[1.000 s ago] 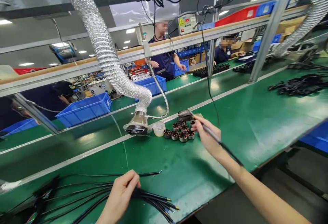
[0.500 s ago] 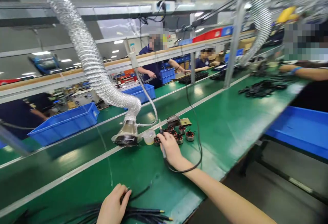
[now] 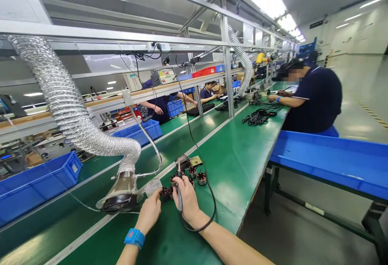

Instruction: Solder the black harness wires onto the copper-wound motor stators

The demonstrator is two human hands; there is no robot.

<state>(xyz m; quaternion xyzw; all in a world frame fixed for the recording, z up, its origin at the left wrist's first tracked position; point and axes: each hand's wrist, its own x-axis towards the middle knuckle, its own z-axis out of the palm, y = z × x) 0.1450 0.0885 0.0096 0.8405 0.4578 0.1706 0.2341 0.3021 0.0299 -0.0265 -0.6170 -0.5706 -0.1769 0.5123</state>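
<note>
My right hand (image 3: 187, 201) is closed around a soldering iron (image 3: 180, 196), its tip end pointing away toward a dark iron stand (image 3: 183, 162). The iron's black cable loops over my right wrist. My left hand (image 3: 150, 212), with a blue wrist strap (image 3: 135, 238), reaches in from the left. Its fingertips are closed at the edge of a small round motor (image 3: 164, 192) in the group. Several more motors, such as a silver one with copper windings (image 3: 201, 179), lie around my right hand, which partly hides some. Beside my left fingertips is a clear round container (image 3: 153, 185).
A silver exhaust hose (image 3: 69, 107) ends in a hood (image 3: 121, 192) left of my hands. A yellowish pad (image 3: 196, 161) lies by the stand. Black cables (image 3: 259, 116) lie farther along the green bench (image 3: 230, 160). A co-worker (image 3: 315, 95) sits beyond a blue tray (image 3: 327, 160).
My left hand has moved from the black cables at the bench front up to the motors. The right hand still holds the soldering iron. The view has swung, and the cable bundle is out of sight.
</note>
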